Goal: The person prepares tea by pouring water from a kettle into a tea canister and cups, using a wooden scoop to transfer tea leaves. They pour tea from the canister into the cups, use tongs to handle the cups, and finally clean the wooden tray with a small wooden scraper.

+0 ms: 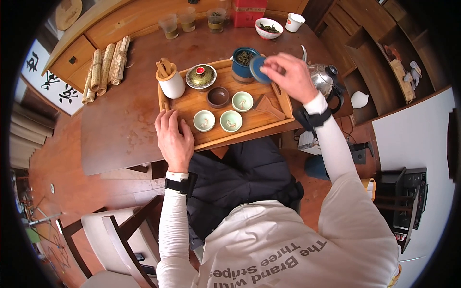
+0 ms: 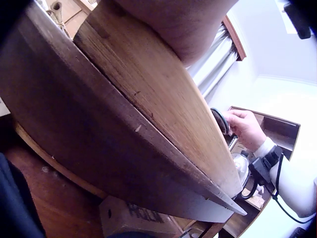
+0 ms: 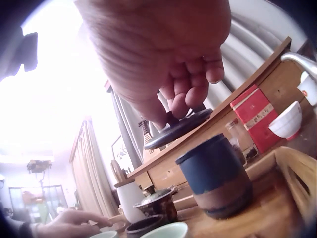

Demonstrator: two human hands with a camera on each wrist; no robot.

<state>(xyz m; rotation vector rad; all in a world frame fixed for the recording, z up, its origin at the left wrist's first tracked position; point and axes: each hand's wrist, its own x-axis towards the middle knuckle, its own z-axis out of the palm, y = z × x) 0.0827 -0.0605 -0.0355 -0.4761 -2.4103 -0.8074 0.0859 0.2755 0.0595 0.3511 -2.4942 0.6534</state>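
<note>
While the right hand (image 1: pixel 290 76), fingers curled, pinches a round dark-blue lid (image 1: pixel 260 71) over the rectangular wooden tray's (image 1: pixel 193 103) far-right corner, near a blue-and-brown cylindrical jar (image 3: pixel 213 171), the left hand (image 1: pixel 174 139), loosely extended, rests on the tray's near-left corner. White shirt (image 1: pixel 297 230), nearer than the tray: grey lettering, "The Brand with Three Stripes".

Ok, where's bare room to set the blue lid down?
Bare tabletop lies between the left hand and the bamboo rolls, and between the tray and the glasses. The tray is crowded around the green cups and blue canister.
</note>
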